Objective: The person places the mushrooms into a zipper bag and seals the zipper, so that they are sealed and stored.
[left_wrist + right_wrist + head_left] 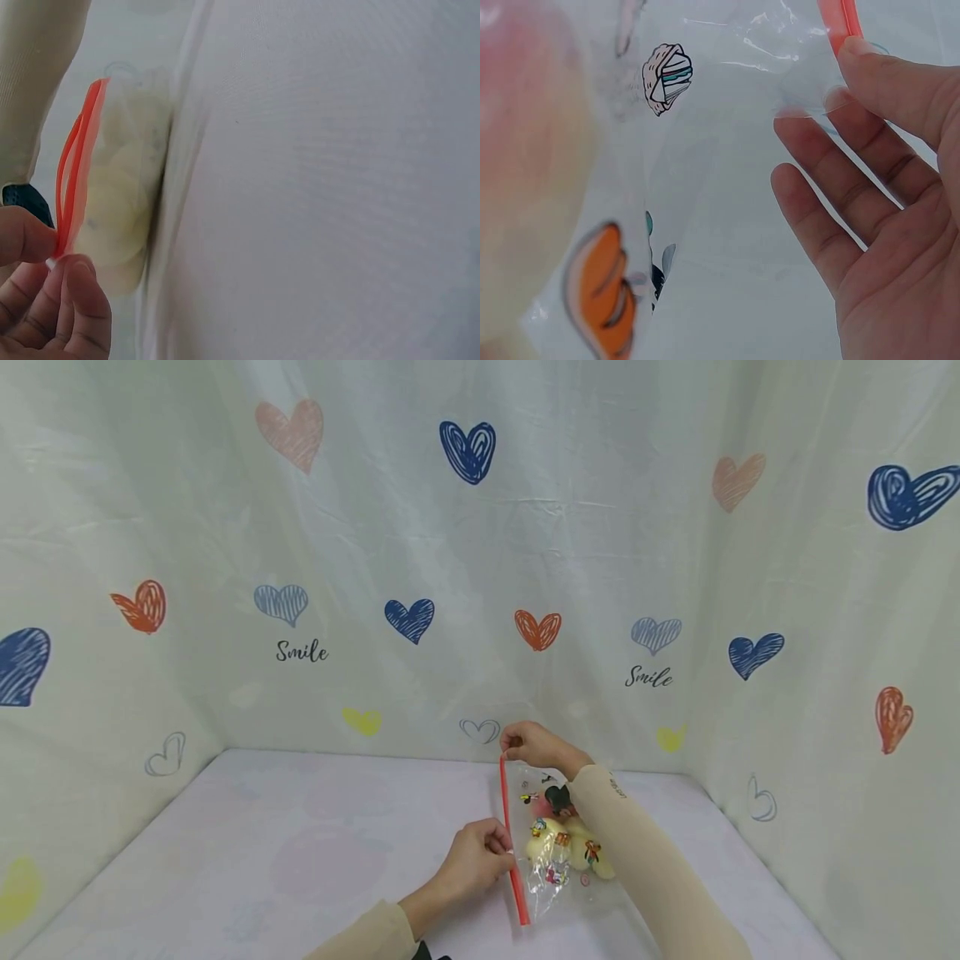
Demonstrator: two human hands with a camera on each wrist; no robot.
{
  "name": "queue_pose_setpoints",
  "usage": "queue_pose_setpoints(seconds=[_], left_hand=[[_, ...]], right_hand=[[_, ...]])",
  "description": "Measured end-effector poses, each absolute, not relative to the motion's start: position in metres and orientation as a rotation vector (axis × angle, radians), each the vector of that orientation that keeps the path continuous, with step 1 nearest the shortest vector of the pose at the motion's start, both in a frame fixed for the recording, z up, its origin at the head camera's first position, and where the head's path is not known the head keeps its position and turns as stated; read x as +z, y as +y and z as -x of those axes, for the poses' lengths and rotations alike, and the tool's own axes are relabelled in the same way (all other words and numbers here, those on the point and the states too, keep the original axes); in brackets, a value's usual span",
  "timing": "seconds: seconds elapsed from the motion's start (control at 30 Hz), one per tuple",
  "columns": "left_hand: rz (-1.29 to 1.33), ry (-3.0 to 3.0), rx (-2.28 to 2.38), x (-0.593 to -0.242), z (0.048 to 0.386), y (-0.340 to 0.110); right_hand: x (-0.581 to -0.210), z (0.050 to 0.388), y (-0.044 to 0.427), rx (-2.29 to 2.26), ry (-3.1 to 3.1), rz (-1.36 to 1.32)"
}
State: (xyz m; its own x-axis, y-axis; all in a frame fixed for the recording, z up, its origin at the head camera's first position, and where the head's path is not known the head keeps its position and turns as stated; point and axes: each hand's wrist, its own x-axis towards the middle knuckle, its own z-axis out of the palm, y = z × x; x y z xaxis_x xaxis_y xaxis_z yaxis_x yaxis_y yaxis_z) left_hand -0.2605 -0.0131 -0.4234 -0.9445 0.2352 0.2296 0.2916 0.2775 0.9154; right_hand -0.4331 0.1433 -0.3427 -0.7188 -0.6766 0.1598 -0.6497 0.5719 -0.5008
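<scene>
A clear zip bag point(534, 889) with cartoon prints and a red zip strip point(506, 810) lies on the table. Inside it are several pale yellow, rounded things point(551, 843), one tinged pink; their kind is unclear through the plastic. My left hand point(474, 860) pinches the strip at a small white slider point(51, 263), partway along its length. In the left wrist view, the strip's two red edges stand slightly apart beyond the fingers. Thumb and forefinger of my right hand point(885, 157) pinch the strip's far end, the other fingers loosely spread. My right sleeve hides part of the bag.
The white table point(315, 852) extends to both sides of the bag. A pale curtain point(480, 543) printed with hearts and "Smile" rises behind the table's back edge and along both sides.
</scene>
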Motion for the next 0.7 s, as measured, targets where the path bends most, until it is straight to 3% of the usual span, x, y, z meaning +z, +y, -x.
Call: queue_pose_setpoints(seconds=[0.7], left_hand=[[0.502,-2.516,-1.808,-0.4249,0.2547,-0.0128]], right_hand=[[-0.3397,0.4312,0.1429,-0.830,2.740,1.129]])
